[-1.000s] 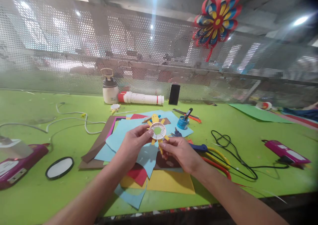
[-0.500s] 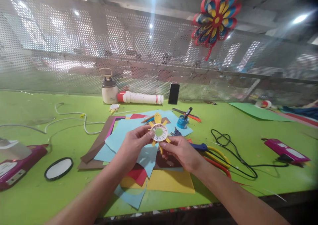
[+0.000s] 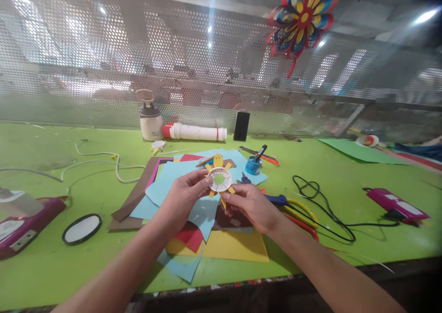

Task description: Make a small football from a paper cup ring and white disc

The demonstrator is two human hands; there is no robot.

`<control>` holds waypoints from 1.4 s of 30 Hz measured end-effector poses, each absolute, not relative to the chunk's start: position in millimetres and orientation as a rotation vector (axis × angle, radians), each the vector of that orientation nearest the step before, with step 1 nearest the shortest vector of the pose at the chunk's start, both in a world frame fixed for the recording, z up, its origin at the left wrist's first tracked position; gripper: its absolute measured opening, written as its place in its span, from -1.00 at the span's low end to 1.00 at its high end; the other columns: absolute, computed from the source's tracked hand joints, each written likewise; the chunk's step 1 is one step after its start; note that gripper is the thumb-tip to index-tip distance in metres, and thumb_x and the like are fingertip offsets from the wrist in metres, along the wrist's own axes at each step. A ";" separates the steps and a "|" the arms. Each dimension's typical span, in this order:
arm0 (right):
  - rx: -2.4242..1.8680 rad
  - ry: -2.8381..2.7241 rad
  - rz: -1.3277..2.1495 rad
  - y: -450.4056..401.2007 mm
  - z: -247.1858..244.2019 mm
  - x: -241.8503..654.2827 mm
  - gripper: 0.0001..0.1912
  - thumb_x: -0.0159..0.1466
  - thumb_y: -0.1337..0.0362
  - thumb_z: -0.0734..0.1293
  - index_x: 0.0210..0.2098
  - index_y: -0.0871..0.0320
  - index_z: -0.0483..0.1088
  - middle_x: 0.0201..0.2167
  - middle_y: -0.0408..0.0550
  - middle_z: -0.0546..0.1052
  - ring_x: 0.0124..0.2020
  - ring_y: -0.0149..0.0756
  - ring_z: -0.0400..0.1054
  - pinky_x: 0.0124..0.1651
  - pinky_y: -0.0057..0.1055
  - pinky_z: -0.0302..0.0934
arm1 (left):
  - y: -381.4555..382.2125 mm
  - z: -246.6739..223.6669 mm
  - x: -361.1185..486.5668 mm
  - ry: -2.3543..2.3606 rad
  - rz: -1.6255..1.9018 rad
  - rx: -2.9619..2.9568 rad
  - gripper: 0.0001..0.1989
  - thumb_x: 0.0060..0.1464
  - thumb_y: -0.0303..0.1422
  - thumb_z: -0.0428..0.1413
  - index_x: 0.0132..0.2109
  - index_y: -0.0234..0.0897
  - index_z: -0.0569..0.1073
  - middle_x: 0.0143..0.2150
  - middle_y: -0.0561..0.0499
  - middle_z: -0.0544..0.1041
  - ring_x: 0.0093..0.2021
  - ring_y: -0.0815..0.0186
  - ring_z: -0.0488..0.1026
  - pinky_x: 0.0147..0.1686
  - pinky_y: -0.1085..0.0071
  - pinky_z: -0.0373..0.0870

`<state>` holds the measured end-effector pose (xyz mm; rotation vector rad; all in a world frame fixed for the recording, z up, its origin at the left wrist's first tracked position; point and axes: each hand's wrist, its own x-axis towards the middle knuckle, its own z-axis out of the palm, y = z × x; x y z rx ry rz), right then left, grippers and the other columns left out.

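Observation:
Between my hands is a paper turtle [image 3: 226, 174], made of a white ring with dark marks and a green centre. Its yellow head points away from me, and yellow legs and a tail stick out around the ring. My left hand [image 3: 189, 189] pinches the ring's left edge between thumb and fingers. At the lower right, my right hand [image 3: 249, 206] is closed on the turtle near its tail. Under it lie light blue paper sheets [image 3: 165, 179], with a red piece [image 3: 190, 237] and a yellow sheet [image 3: 235, 246] nearer me.
Behind the paper stand a blue tape roll [image 3: 253, 165] holding a black marker, a phone [image 3: 241, 126] and a spray bottle [image 3: 151, 124]. Scissors [image 3: 276, 200] and a black cable lie to the right. Purple power strips [image 3: 397, 205] and a black-rimmed oval [image 3: 82, 229] flank my arms.
Both hands keep hold of the turtle, which stays nearly still. The whole view has shifted slightly, with the table things a little higher in the picture.

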<state>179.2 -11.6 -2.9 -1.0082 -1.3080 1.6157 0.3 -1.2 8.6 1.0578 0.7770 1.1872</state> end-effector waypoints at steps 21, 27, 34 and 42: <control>-1.073 -1.328 1.683 -12.3 -5.4 181.6 -0.57 0.01 -0.04 0.54 -0.48 0.21 0.46 -0.61 -0.14 0.45 -0.56 -0.43 0.26 -0.57 -0.50 0.06 | 0.1 6.3 -2.3 0.743 1.157 1.039 -0.68 0.03 -0.30 0.32 -0.06 -0.31 0.61 -0.12 -0.11 0.66 -0.15 0.24 0.57 -0.12 0.40 0.44; -1.105 -1.360 1.692 -12.3 -7.0 182.9 -0.56 0.02 -0.05 0.54 -0.49 0.22 0.45 -0.61 -0.12 0.45 -0.58 -0.44 0.26 -0.58 -0.51 0.06 | 0.6 6.6 -2.0 0.740 1.165 1.032 -0.70 0.02 -0.31 0.33 -0.08 -0.31 0.63 -0.14 -0.10 0.66 -0.15 0.26 0.56 -0.10 0.43 0.44; -1.060 -1.394 1.602 -11.2 -3.3 182.3 -0.55 0.02 -0.06 0.53 -0.41 0.22 0.49 -0.59 -0.14 0.45 -0.52 -0.42 0.29 -0.51 -0.49 0.11 | 1.9 2.8 -1.8 0.741 1.150 1.046 -0.69 0.02 -0.30 0.33 -0.06 -0.30 0.62 -0.12 -0.10 0.66 -0.15 0.25 0.56 -0.11 0.41 0.44; -1.071 -1.482 1.500 -11.7 0.4 181.9 -0.51 0.02 -0.13 0.50 -0.46 0.21 0.45 -0.60 -0.16 0.45 -0.54 -0.44 0.26 -0.43 -0.44 0.16 | 3.2 1.4 -2.8 0.712 1.118 1.017 -0.71 0.01 -0.30 0.33 -0.10 -0.29 0.64 -0.13 -0.11 0.66 -0.20 0.27 0.56 -0.17 0.41 0.46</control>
